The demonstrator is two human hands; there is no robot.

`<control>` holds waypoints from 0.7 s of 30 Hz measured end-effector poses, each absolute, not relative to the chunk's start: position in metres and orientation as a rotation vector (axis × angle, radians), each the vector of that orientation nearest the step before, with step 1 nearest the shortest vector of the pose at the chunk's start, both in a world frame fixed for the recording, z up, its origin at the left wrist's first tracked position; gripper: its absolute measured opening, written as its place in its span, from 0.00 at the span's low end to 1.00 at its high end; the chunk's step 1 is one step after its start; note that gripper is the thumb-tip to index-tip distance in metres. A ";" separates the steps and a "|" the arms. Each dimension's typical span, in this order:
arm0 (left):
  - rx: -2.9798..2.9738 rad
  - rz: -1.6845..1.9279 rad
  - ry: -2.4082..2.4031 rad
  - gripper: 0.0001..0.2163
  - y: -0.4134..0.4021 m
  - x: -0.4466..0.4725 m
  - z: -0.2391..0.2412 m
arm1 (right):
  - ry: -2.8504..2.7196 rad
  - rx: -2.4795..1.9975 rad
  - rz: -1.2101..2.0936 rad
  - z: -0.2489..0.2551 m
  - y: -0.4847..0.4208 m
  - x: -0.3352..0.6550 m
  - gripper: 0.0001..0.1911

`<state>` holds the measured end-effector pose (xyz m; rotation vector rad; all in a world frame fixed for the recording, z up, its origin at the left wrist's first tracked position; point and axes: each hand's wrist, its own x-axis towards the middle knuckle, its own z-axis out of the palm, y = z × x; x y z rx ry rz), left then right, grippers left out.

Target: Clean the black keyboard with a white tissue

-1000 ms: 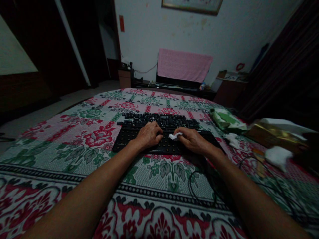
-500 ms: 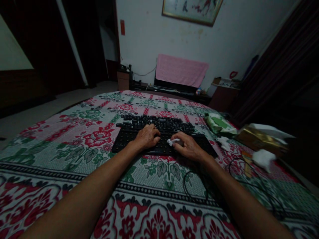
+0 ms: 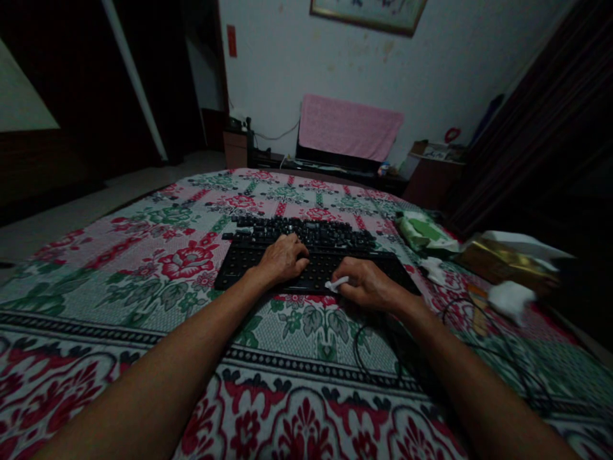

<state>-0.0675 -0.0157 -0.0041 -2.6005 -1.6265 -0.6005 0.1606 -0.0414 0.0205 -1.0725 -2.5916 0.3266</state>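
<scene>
A black keyboard base [image 3: 234,263] without its keycaps lies on the patterned cloth, its rows of small key posts exposed. My left hand [image 3: 283,257] rests on the middle of it, thumb apart from the bent fingers, with nothing visible in its grasp. Over the right half, my right hand [image 3: 366,282] pinches a crumpled white tissue [image 3: 337,283] against the front edge of the base. Loose black keycaps [image 3: 330,234] are heaped along the far side of the keyboard base.
At right lie a green-and-white tissue pack [image 3: 424,233], a gold box [image 3: 507,260], wadded tissues [image 3: 511,300], a flat brush [image 3: 477,310] and a looped black cable [image 3: 359,351]. A pink towel [image 3: 349,126] drapes a screen by the wall.
My right hand has shifted slightly toward me and turned, bringing the tissue to the front edge of the keyboard base. My left hand stays on the keyboard base.
</scene>
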 end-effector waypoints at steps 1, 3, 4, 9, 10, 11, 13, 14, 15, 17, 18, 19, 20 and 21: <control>-2.603 -0.599 -1.630 0.11 -0.016 -0.067 -0.004 | -2.610 -1.055 0.272 0.019 -0.041 0.160 0.09; -2.607 -0.589 -1.639 0.11 -0.015 -0.067 -0.004 | -2.614 -1.046 0.194 0.015 -0.039 0.157 0.09; -2.609 -0.584 -1.642 0.11 -0.015 -0.067 -0.003 | -2.600 -1.055 0.172 0.013 -0.039 0.156 0.09; -2.597 -0.561 -1.646 0.11 -0.015 -0.066 -0.002 | -2.559 -1.114 0.202 0.013 -0.039 0.156 0.09; -2.597 -0.562 -1.643 0.11 -0.015 -0.066 -0.003 | -2.563 -1.124 0.231 0.014 -0.040 0.156 0.09; -2.598 -0.566 -1.642 0.11 -0.015 -0.066 -0.003 | -2.566 -1.130 0.256 0.014 -0.040 0.157 0.09; -2.601 -0.575 -1.642 0.11 -0.014 -0.066 -0.004 | -2.573 -1.132 0.278 0.014 -0.039 0.157 0.10; -2.602 -0.575 -1.644 0.11 -0.014 -0.066 -0.005 | -2.576 -1.125 0.269 0.014 -0.039 0.157 0.10; -2.603 -0.573 -1.647 0.11 -0.014 -0.066 -0.005 | -2.576 -1.114 0.250 0.013 -0.038 0.156 0.10; -2.605 -0.570 -1.646 0.11 -0.013 -0.067 -0.005 | -2.560 -1.093 0.199 0.011 -0.038 0.154 0.09; -2.606 -0.572 -1.642 0.11 -0.013 -0.067 -0.005 | -2.539 -1.088 0.175 0.010 -0.037 0.154 0.09; -2.608 -0.575 -1.636 0.11 -0.013 -0.067 -0.005 | -2.510 -1.090 0.156 0.009 -0.037 0.153 0.09; -2.610 -0.579 -1.631 0.11 -0.013 -0.067 -0.004 | -2.480 -1.095 0.144 0.008 -0.036 0.153 0.09; -2.611 -0.582 -1.626 0.11 -0.014 -0.067 -0.004 | -2.452 -1.099 0.134 0.008 -0.035 0.152 0.09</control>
